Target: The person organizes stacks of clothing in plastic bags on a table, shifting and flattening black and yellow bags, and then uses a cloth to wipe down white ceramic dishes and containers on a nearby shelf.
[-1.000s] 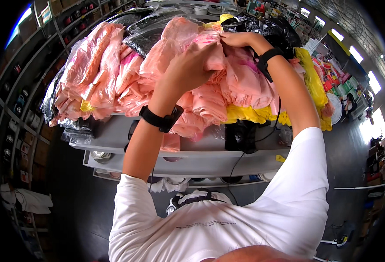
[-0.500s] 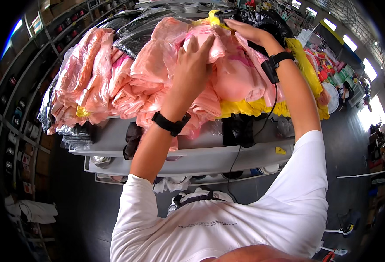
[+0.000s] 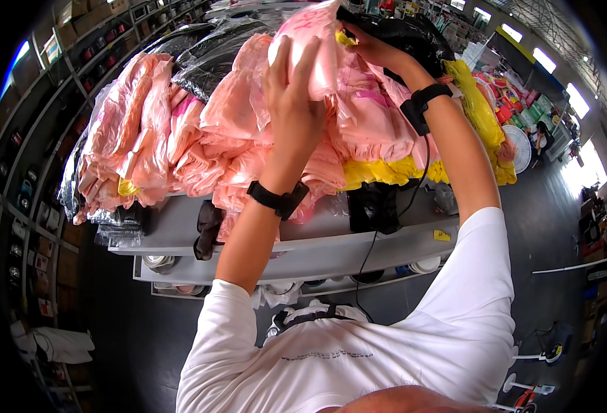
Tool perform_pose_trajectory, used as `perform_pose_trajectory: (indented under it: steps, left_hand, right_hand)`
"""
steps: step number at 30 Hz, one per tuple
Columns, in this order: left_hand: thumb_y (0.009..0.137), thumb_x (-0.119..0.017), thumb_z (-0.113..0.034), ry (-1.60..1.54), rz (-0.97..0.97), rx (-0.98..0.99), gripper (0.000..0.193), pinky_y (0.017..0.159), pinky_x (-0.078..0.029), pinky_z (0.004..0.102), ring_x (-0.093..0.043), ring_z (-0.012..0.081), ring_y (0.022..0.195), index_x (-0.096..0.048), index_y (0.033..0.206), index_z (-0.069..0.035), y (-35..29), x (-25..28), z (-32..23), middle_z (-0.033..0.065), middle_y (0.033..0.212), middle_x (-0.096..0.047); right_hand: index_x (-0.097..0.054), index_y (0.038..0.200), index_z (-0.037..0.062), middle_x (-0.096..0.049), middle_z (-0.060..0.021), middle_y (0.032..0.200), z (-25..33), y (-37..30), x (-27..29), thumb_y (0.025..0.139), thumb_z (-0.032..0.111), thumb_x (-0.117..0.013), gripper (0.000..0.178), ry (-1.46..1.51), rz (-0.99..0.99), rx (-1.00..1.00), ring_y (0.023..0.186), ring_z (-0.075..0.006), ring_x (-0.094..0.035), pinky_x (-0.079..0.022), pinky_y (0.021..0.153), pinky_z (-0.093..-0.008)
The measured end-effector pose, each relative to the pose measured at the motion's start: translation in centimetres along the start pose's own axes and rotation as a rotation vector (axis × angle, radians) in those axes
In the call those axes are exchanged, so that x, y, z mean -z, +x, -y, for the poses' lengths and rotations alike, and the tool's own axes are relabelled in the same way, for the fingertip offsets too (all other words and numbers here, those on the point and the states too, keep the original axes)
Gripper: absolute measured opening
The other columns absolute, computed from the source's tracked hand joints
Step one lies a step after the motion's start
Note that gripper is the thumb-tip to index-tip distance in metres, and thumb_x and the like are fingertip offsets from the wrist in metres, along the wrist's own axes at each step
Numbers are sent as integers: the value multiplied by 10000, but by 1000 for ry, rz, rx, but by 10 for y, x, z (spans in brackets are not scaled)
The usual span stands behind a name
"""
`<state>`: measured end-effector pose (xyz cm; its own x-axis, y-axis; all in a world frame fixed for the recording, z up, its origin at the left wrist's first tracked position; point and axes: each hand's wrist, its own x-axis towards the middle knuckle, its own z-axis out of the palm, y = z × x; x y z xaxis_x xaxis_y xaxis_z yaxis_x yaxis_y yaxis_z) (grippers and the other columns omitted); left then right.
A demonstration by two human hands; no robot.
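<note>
Left hand (image 3: 291,103): raised, palm flat against a pink bag bundle (image 3: 317,48), fingers spread over it, pressing rather than clenched.
Right hand (image 3: 376,48): at the top of the same bundle, fingers pinched on it near a yellow tie (image 3: 345,38).
Pink bag bundle: at the top of the stack, above the grey shelf (image 3: 331,234), beside a black bag (image 3: 413,38).
Pink bag stacks (image 3: 145,131): heaped along the shelf to the left.
Yellow bags (image 3: 386,168): under the pink ones, at the shelf edge.
Wrists: a black band on each.
</note>
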<state>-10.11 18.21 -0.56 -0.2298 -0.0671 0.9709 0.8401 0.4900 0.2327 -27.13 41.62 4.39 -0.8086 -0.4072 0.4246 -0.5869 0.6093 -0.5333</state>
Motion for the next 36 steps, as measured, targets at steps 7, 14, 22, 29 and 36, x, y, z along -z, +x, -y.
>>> perform_pose_trajectory:
  steps: [7,14,22,29,36]
  left_hand:
    - [702,-673,-43,90,492,-91,698,1005,-450,513,-499,446,1170,-541,1360,-235,-9,-16,-24,204,1380,-465]
    - [756,-693,-175,439,752,-76,565,896,-490,448,-570,394,1072,-592,1311,-215,-3,-28,-45,178,1168,-588]
    - [815,-701,-283,352,647,-129,429,840,-506,444,-623,336,1044,-645,1227,-176,-5,-19,-36,161,1102,-638]
    - [859,-711,-414,364,497,87,545,937,-483,443,-612,369,1105,-608,1272,-73,42,88,30,195,1238,-627]
    - [759,-812,-351,329,819,14,800,1019,-428,423,-526,349,1199,-446,1438,-140,6,135,77,161,1284,-581]
  right_hand:
    - [-643,1219,17,-705,-68,1117,-7,4,50,957,125,-448,344,74,-247,-40,965,-169,-640,-479,888,-285]
    - [-441,1411,47,-568,-203,1331,12,-18,15,975,292,-512,505,-444,-156,-80,1227,-322,-555,-406,1047,-376]
    - [-182,1541,34,-180,-156,1611,3,-26,-21,1009,502,-420,748,-83,293,-100,1489,-246,-159,-162,1193,-314]
    - [-127,1563,74,-154,-89,1621,-14,-28,-13,980,615,-403,842,-140,318,-196,1437,-209,-263,-286,1136,-308]
    - [-414,1470,76,-317,-122,1566,70,-31,-6,983,577,-426,700,-26,438,45,1431,-230,-307,-227,1178,-328]
